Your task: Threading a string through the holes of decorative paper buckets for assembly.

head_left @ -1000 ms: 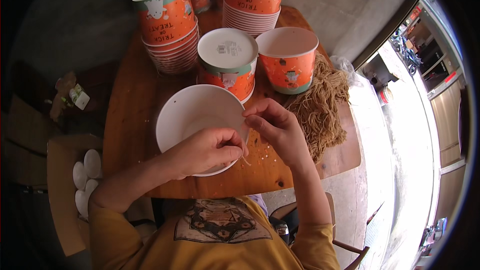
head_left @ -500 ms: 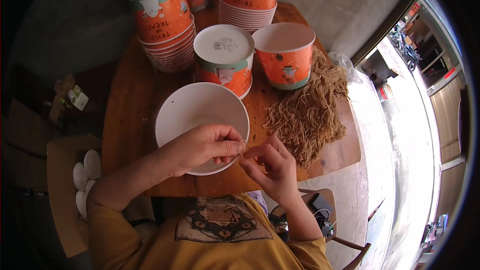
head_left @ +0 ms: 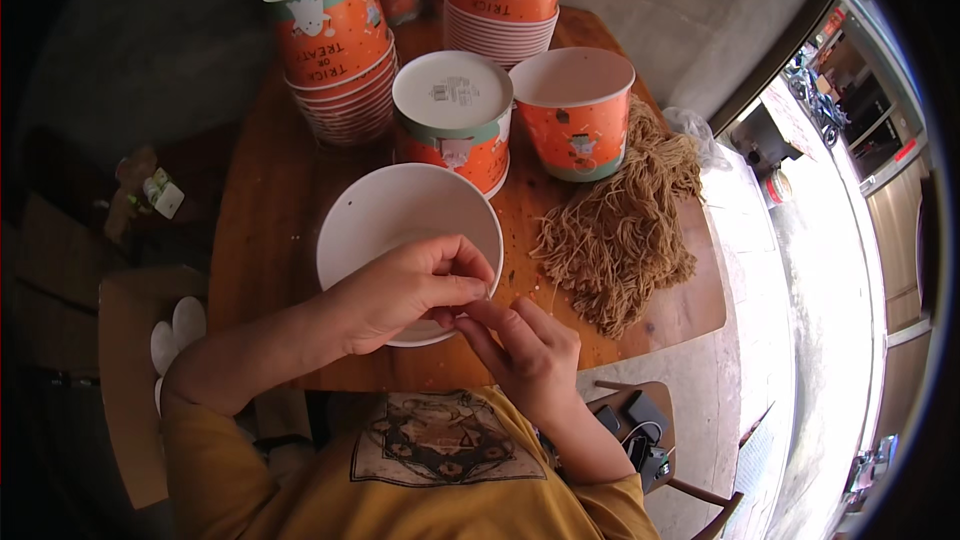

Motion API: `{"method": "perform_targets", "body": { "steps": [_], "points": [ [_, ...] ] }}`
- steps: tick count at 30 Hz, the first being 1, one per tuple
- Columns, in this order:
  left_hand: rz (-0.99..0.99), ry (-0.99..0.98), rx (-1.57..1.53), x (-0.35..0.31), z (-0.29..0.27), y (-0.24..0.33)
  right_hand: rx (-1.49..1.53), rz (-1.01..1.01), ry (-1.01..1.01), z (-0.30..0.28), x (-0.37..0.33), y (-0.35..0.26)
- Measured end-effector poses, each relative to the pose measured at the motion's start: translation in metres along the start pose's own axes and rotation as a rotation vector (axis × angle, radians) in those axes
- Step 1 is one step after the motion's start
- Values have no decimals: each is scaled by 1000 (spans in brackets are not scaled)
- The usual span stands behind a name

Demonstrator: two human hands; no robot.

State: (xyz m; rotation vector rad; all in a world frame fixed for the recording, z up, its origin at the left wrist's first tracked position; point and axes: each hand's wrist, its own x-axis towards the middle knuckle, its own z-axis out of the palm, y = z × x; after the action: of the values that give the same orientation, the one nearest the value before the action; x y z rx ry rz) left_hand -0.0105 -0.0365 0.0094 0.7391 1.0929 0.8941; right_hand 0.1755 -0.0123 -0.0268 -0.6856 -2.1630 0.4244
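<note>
My left hand (head_left: 425, 285) is closed in a pinch over the near right rim of a paper bucket (head_left: 385, 205). That bucket is tilted with its white inside facing me, and a small hole shows in its wall. Close against it, my right hand (head_left: 530, 345) pinches too, thumb and fingertips together. A thin piece of cord (head_left: 488, 294) shows between the fingertips; most of it is hidden. To the right lies a loose heap of tan cords (head_left: 620, 240).
Beyond the tilted bucket stand an upside-down orange bucket (head_left: 453, 100), an upright one (head_left: 575, 120) and tall stacks (head_left: 335, 50) of more. They share a wooden table (head_left: 270, 340). A cardboard box (head_left: 130, 390) with white round things is at left, a chair (head_left: 665, 410) at lower right.
My right hand has moved left and slightly down, its fingertips now under those of my left hand. The left hand has shifted little, still pinching at the rim.
</note>
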Motion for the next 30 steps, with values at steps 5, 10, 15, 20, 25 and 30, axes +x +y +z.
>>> {"method": "perform_targets", "body": {
  "steps": [5,10,15,20,25,30],
  "points": [
    [61,-43,-13,1,-5,1,438,358,-61,-8,-5,13],
    [149,-63,103,-1,-4,-1,954,770,-79,-14,-1,23],
    [309,52,482,-10,12,2,498,387,-128,-11,10,16],
    [397,8,492,-6,7,-3,493,469,-98,-4,7,16],
    [414,61,505,-4,0,-8,707,523,-57,2,1,21],
    [344,41,532,-4,2,-2,581,453,-51,2,2,17]
  ]
}}
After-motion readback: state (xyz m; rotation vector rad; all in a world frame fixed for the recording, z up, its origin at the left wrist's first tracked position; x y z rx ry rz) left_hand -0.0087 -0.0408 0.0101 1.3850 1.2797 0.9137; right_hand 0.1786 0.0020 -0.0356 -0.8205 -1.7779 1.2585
